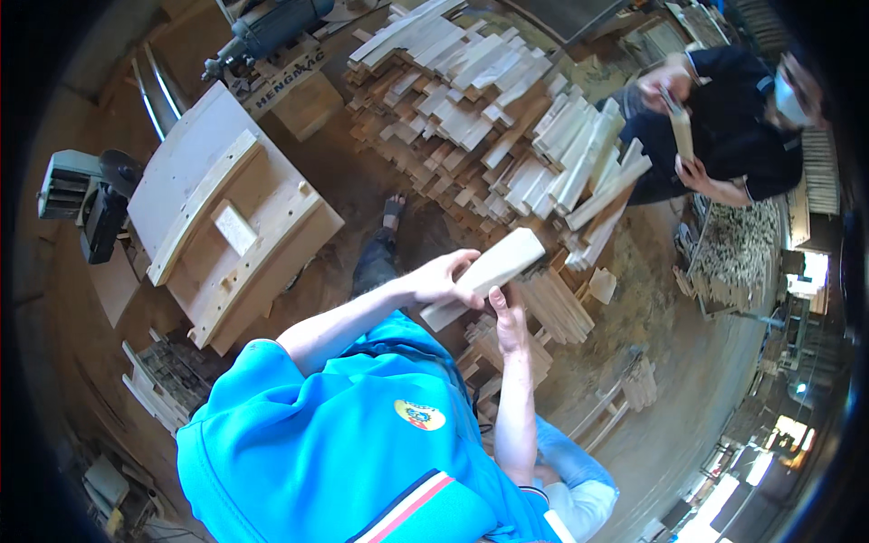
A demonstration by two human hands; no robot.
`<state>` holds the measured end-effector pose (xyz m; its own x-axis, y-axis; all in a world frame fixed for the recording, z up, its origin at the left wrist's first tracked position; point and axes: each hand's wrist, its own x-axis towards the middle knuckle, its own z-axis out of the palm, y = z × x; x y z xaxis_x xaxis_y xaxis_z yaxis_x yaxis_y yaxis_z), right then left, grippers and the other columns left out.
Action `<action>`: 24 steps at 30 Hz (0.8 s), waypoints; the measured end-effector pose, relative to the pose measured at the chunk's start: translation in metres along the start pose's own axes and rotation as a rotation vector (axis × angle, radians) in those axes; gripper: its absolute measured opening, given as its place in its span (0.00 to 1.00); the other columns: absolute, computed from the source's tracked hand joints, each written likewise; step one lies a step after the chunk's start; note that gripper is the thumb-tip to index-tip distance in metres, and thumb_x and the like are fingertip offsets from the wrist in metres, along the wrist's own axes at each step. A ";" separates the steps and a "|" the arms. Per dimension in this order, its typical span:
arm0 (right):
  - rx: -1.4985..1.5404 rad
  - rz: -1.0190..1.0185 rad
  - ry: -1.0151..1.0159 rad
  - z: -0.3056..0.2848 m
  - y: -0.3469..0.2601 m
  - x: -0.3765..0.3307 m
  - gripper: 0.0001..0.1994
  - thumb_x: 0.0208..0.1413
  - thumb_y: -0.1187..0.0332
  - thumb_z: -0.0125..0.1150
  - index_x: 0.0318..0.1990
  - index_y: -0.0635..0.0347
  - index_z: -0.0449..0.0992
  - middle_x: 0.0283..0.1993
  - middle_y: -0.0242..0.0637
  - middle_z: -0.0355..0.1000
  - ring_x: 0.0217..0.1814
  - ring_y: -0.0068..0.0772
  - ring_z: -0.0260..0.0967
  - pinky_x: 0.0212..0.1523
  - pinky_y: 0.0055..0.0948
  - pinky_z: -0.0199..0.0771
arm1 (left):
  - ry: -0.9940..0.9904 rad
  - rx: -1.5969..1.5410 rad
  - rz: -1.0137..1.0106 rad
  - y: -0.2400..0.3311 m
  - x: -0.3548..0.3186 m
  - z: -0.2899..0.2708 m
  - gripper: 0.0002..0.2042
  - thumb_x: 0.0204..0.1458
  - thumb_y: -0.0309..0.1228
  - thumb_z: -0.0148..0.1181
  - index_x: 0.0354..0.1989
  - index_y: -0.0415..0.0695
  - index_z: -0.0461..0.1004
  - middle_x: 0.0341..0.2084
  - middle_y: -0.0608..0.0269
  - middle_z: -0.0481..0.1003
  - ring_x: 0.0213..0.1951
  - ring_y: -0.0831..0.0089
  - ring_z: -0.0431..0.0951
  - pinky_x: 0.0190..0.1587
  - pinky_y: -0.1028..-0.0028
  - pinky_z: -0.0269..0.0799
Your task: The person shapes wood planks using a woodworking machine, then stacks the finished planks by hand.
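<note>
In front of my body I hold a pale wooden block (pixel 505 261), tilted with its far end up and to the right. My left hand (pixel 445 278) grips it from the left, fingers bent over its side. From below, my right hand (pixel 510 326) holds its near side, with the thumb raised against the wood and the other fingers mostly hidden. A pale wooden end (pixel 441 315) shows below my left hand; whether it belongs to the same block I cannot tell.
A large stack of wooden pieces (pixel 453 118) lies ahead. At left stands a machine table (pixel 186 172) with a curved wooden jig (pixel 258 267) and a small block (pixel 235 226). Across the stack, a masked co-worker (pixel 738 118) holds a wooden piece (pixel 681 131). More sticks (pixel 735 249) are piled at right.
</note>
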<state>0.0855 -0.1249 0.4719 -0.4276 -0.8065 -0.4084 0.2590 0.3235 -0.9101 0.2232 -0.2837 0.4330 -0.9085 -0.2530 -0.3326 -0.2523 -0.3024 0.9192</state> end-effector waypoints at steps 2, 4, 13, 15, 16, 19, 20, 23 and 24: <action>-0.181 0.044 -0.043 -0.010 -0.013 0.044 0.43 0.57 0.46 0.69 0.70 0.65 0.59 0.66 0.45 0.67 0.67 0.37 0.66 0.64 0.38 0.68 | 0.106 -0.071 0.016 0.005 0.026 -0.050 0.54 0.36 0.45 0.80 0.72 0.36 0.55 0.59 0.48 0.70 0.63 0.61 0.69 0.67 0.65 0.61; -0.412 0.083 -0.004 -0.029 -0.004 0.080 0.39 0.57 0.47 0.69 0.67 0.65 0.64 0.61 0.50 0.72 0.62 0.43 0.72 0.61 0.39 0.72 | 0.263 -0.047 0.039 0.013 0.053 -0.106 0.54 0.35 0.46 0.79 0.70 0.35 0.57 0.61 0.46 0.70 0.64 0.59 0.69 0.67 0.65 0.62; -0.679 0.707 0.262 -0.092 0.028 0.083 0.29 0.61 0.50 0.66 0.61 0.62 0.72 0.53 0.45 0.78 0.49 0.35 0.78 0.48 0.35 0.78 | 0.750 -0.156 0.057 0.087 0.186 -0.385 0.45 0.38 0.46 0.77 0.66 0.39 0.66 0.52 0.52 0.77 0.52 0.65 0.78 0.58 0.68 0.71; -0.536 0.815 0.358 -0.097 0.034 0.066 0.28 0.61 0.50 0.66 0.60 0.61 0.73 0.52 0.42 0.78 0.47 0.32 0.78 0.45 0.32 0.78 | 0.675 -0.125 0.036 0.118 0.227 -0.416 0.45 0.38 0.47 0.77 0.66 0.37 0.66 0.52 0.52 0.77 0.53 0.66 0.78 0.58 0.68 0.71; -0.517 0.844 0.349 -0.104 0.043 0.057 0.26 0.62 0.51 0.65 0.59 0.60 0.74 0.50 0.39 0.78 0.44 0.28 0.77 0.40 0.29 0.77 | 0.646 -0.164 0.007 0.118 0.251 -0.429 0.46 0.39 0.47 0.78 0.65 0.36 0.66 0.54 0.50 0.76 0.54 0.66 0.77 0.58 0.68 0.71; -0.468 0.883 0.365 -0.108 0.066 0.037 0.25 0.62 0.52 0.64 0.58 0.62 0.75 0.48 0.39 0.79 0.43 0.27 0.77 0.41 0.27 0.77 | 0.552 -0.173 -0.002 0.134 0.317 -0.438 0.46 0.39 0.48 0.78 0.66 0.35 0.66 0.55 0.49 0.76 0.54 0.64 0.76 0.58 0.67 0.71; -0.457 0.898 0.379 -0.104 0.064 0.037 0.24 0.63 0.54 0.64 0.58 0.64 0.76 0.48 0.41 0.80 0.46 0.28 0.77 0.45 0.28 0.78 | 0.518 -0.199 -0.029 0.144 0.333 -0.433 0.47 0.39 0.48 0.78 0.66 0.35 0.65 0.54 0.50 0.76 0.54 0.66 0.77 0.58 0.68 0.71; -0.285 0.920 0.404 -0.085 0.050 0.058 0.22 0.64 0.54 0.63 0.57 0.62 0.77 0.46 0.38 0.79 0.44 0.26 0.76 0.42 0.27 0.78 | 0.425 -0.069 -0.101 0.129 0.380 -0.441 0.44 0.40 0.55 0.74 0.63 0.37 0.71 0.51 0.49 0.78 0.55 0.63 0.76 0.60 0.66 0.69; -0.333 0.914 0.400 -0.070 0.033 0.072 0.20 0.65 0.54 0.61 0.55 0.61 0.77 0.44 0.35 0.78 0.42 0.25 0.76 0.40 0.26 0.78 | 0.445 0.161 -0.215 0.115 0.393 -0.443 0.43 0.41 0.58 0.72 0.61 0.39 0.73 0.50 0.47 0.78 0.55 0.61 0.77 0.61 0.65 0.68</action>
<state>0.0026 -0.1377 0.4071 -0.4601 0.0160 -0.8877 0.4022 0.8951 -0.1924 -0.0148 -0.8252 0.3145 -0.6095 -0.5779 -0.5427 -0.4974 -0.2543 0.8294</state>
